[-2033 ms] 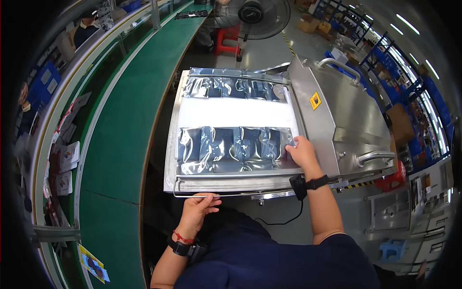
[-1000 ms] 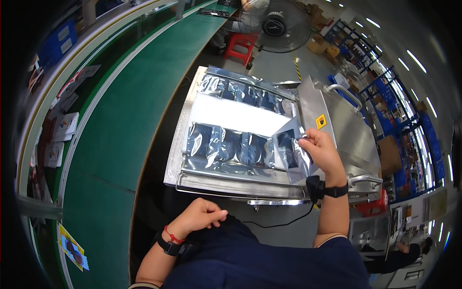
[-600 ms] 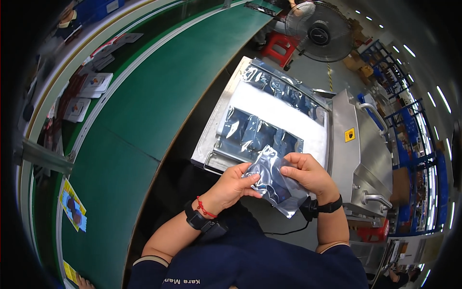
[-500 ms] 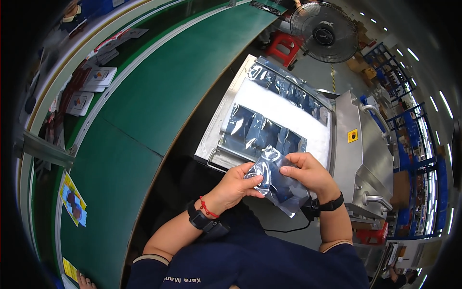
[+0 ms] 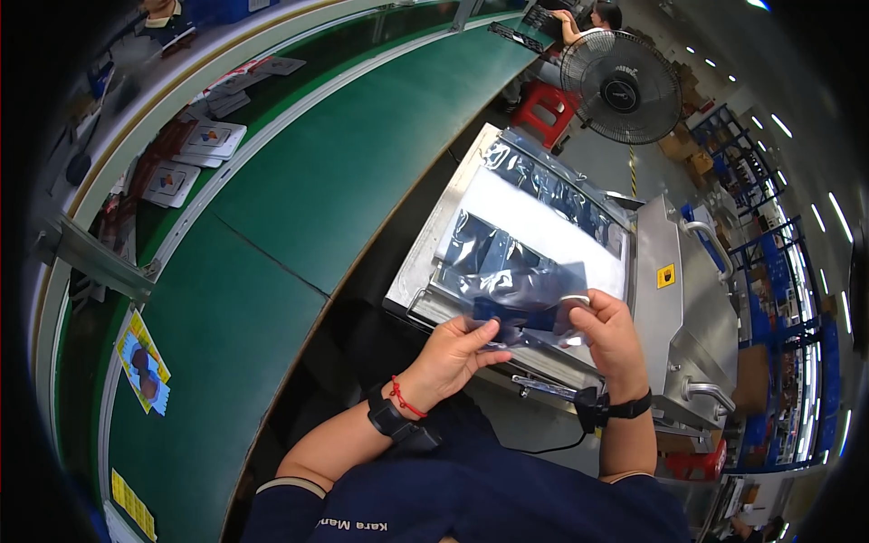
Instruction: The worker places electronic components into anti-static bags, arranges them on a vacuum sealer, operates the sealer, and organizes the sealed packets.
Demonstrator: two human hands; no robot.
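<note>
Between my hands, a clear plastic pouch (image 5: 529,288) with a dark blue flat item inside is stretched out over the near edge of a metal machine bed. My left hand (image 5: 453,357) pinches its lower left corner between thumb and fingers. At its right end, my right hand (image 5: 615,342) grips the pouch with the thumb on top. Under and beyond it, similar pouches (image 5: 475,242) lie side by side along the near part of the bed. Another row of pouches (image 5: 552,185) lies along the far side. A white plate (image 5: 516,210) separates the two rows.
The machine's raised steel lid (image 5: 697,290) with handles stands at the right. A long green conveyor table (image 5: 272,235) runs along my left. A black fan (image 5: 621,89) and a red stool (image 5: 546,110) are beyond the machine. Another person (image 5: 593,23) sits at the far end.
Both hands have moved slightly apart, and the pouch has gone from bunched and tilted to spread flat over the near row. My view has shifted a little.
</note>
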